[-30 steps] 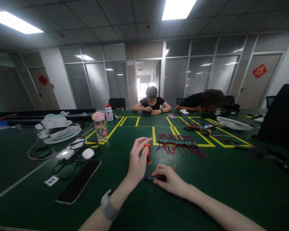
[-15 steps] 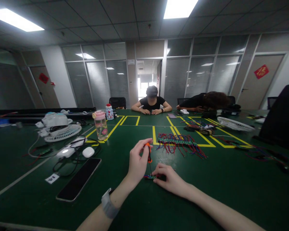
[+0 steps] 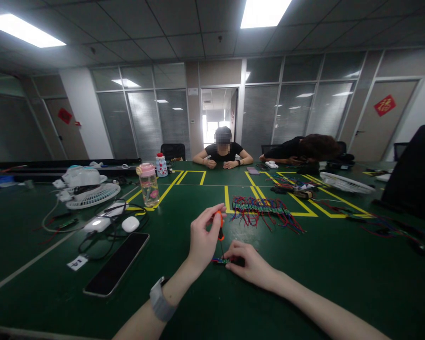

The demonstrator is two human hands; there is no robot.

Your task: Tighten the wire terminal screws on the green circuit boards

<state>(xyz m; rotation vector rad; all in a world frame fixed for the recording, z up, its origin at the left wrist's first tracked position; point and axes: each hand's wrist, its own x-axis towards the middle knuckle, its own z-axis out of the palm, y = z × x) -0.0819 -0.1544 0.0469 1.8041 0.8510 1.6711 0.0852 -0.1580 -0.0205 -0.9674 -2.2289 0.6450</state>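
Note:
An orange-and-black screwdriver [image 3: 221, 229] stands nearly upright in my left hand [image 3: 205, 231], gripped at the handle between thumb and fingers. Its thin shaft points down at a small green circuit board [image 3: 224, 260] lying on the table. Thumb and fingertips of my right hand [image 3: 246, 262] pinch the board's right end and hold it against the tabletop. Blue and red wires show at the board's left end. Whether the tip sits in a screw is too small to tell. Beyond my hands lies a row of similar green boards [image 3: 262, 206] with red and blue wires.
A phone [image 3: 117, 264], a white earbud case [image 3: 131, 224] and cables lie to the left. A pink-lidded bottle [image 3: 148, 184] and a white fan [image 3: 92, 193] stand farther back. Yellow tape marks the green table [image 3: 184, 311]. Two people sit across it.
My hands, the screwdriver and the board stay almost in place; the screwdriver handle looks slightly turned. Across the table, a person's hands have shifted a little.

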